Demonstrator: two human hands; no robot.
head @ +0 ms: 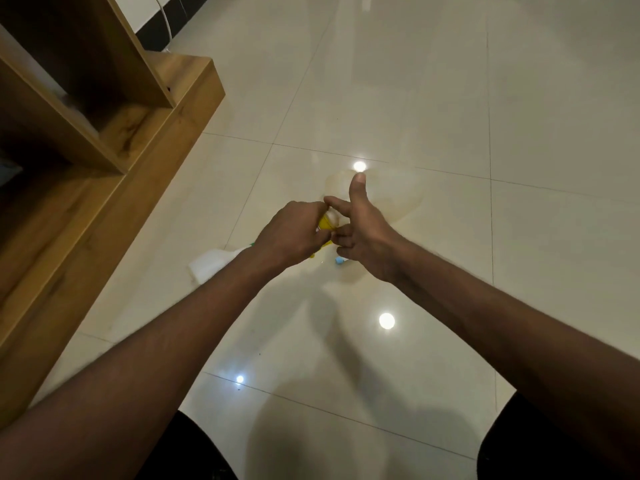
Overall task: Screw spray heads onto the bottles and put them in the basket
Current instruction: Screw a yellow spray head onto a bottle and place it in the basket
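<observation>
**Gripping yellow spray head, both hands, above floor**

Left hand is wrapped around a yellow spray head, fingers closed on it. Right hand pinches the same piece from the other side, thumb sticking up. Bottle under it is mostly hidden. A white bottle lies on the tiled floor behind the left wrist. Wooden shelf unit on the left.
</observation>
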